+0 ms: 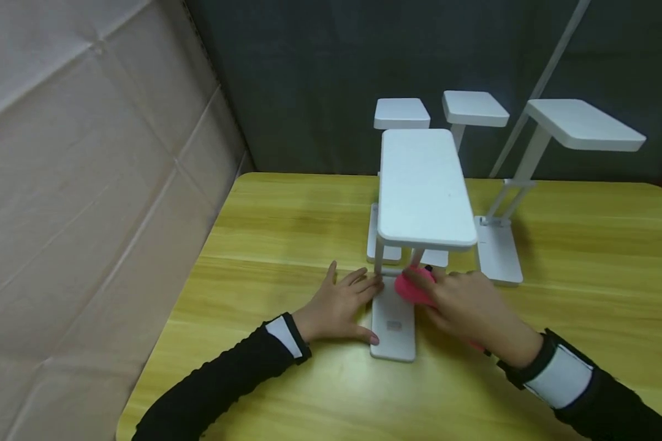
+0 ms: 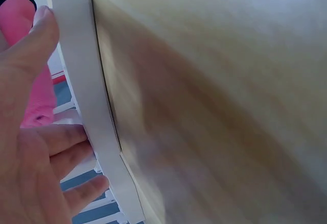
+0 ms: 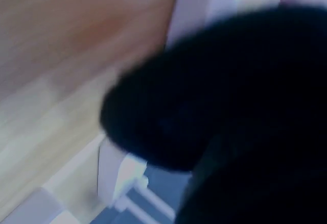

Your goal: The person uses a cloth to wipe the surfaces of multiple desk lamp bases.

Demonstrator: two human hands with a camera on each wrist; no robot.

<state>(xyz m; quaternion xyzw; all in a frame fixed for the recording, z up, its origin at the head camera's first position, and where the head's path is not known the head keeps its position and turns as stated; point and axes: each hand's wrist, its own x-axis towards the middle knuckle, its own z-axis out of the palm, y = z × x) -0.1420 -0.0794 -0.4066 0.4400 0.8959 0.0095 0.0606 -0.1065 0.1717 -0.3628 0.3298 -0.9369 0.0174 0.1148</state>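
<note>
A white folding stand (image 1: 427,187) with a flat tilted top plate stands before me, its flat base (image 1: 393,324) on the table. My left hand (image 1: 339,306) lies at the left edge of that base, fingers spread and thumb near the front corner. In the left wrist view its fingertips (image 2: 94,185) touch the base's side. With my right hand (image 1: 469,303) I hold a pink cloth (image 1: 414,286) against the upper part of the base, under the top plate. Dark fabric blocks most of the right wrist view, so the right fingers are hidden there.
Behind stand three similar white stands: one at the left (image 1: 401,113), one in the middle (image 1: 474,109) and one at the right (image 1: 585,125). The wooden table (image 1: 287,226) meets a dark curtain (image 1: 309,92) at the back. A pale padded wall (image 1: 88,214) rises at the left.
</note>
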